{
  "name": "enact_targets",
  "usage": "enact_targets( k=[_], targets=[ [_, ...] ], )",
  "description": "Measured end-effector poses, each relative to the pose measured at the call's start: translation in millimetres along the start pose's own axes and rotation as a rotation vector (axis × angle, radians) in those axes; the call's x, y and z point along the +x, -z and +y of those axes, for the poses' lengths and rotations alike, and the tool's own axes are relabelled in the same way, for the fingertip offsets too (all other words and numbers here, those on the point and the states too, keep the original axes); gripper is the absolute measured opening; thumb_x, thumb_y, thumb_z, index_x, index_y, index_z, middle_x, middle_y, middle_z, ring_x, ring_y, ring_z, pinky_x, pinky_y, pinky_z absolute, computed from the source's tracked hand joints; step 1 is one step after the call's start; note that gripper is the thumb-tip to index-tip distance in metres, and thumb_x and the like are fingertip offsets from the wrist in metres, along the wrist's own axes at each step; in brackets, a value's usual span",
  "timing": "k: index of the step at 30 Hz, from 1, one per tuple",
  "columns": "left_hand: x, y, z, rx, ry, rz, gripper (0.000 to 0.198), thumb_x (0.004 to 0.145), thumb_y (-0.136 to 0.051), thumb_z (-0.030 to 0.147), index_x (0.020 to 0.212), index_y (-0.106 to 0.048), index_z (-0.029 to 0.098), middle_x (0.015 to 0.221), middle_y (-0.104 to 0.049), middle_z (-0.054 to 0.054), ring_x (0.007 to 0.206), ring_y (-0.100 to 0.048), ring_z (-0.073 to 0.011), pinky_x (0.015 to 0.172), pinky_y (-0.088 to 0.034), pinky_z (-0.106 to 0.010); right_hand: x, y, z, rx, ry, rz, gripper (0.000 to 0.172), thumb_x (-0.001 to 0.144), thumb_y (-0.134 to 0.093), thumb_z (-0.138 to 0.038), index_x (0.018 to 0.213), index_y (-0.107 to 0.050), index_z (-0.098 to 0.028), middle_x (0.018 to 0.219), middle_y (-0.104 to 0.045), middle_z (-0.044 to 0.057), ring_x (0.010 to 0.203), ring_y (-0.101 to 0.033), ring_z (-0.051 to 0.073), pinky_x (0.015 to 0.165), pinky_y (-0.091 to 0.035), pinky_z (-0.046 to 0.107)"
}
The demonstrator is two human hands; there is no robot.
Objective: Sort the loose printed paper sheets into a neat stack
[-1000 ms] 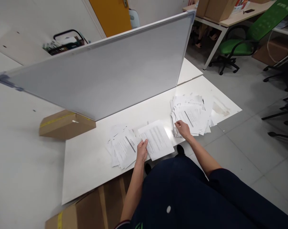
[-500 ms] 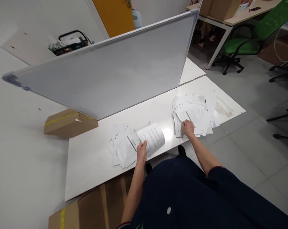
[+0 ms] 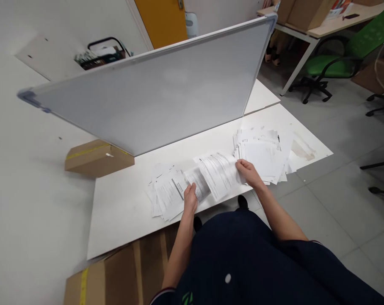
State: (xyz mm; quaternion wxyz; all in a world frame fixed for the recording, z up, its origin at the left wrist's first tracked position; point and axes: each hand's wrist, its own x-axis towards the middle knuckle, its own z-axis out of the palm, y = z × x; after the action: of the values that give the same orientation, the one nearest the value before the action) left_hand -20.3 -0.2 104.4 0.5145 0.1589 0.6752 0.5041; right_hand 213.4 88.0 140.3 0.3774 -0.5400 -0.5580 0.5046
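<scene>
On the low white board (image 3: 122, 212) lie two heaps of printed sheets: a left pile (image 3: 166, 192) and a bigger right pile (image 3: 264, 154). My left hand (image 3: 191, 199) pinches the near edge of a printed sheet (image 3: 200, 183) that curls over beside the left pile. My right hand (image 3: 247, 173) grips another printed sheet (image 3: 219, 171) by its right edge, holding it between the two piles, over the first sheet.
A large whiteboard (image 3: 153, 93) leans tilted just behind the papers. Cardboard boxes lie at the left (image 3: 96, 157) and under the board's near edge (image 3: 122, 275). A desk (image 3: 325, 25), green chair (image 3: 325, 67) and a black basket (image 3: 101, 53) stand farther off.
My right hand drew a sheet off the right pile and carried it left toward the middle. My left hand folded its sheet over toward the left pile. The view shifted slightly.
</scene>
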Motion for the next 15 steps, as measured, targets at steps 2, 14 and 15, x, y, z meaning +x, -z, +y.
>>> enact_targets(
  k=[2,14,15],
  targets=[
    [-1.9,-1.4,2.5,-0.053,0.004,-0.026,0.038,0.077,-0.053,0.041,0.105,-0.057,0.016,0.099,-0.063,-0.009,0.109,-0.050,-0.0198,0.096,-0.035,-0.034,1.2,-14.2,15.0,0.005,-0.076,-0.043,0.028,0.076,-0.043,-0.046,0.068,-0.045,-0.019,0.058,-0.040,-0.003,0.055,-0.037,0.010,0.052,-0.032,0.021],
    [-10.0,-4.6,4.7,-0.116,-0.190,-0.143,0.042,0.074,-0.053,0.047,0.099,-0.058,0.013,0.099,-0.063,-0.010,0.091,-0.058,-0.0184,0.083,-0.042,-0.032,-11.4,-55.9,40.7,-0.125,-0.082,-0.118,0.030,0.077,-0.039,-0.045,0.068,-0.051,-0.019,0.060,-0.048,-0.002,0.059,-0.045,0.013,0.056,-0.036,0.024],
    [-9.8,-3.5,4.6,-0.093,-0.211,-0.138,0.042,0.075,-0.053,0.047,0.098,-0.058,0.013,0.095,-0.063,-0.009,0.088,-0.058,-0.0178,0.082,-0.042,-0.031,-10.7,-56.4,41.6,-0.127,-0.086,-0.111,0.030,0.077,-0.041,-0.045,0.072,-0.053,-0.019,0.064,-0.052,-0.001,0.062,-0.047,0.013,0.058,-0.038,0.025]
  ],
)
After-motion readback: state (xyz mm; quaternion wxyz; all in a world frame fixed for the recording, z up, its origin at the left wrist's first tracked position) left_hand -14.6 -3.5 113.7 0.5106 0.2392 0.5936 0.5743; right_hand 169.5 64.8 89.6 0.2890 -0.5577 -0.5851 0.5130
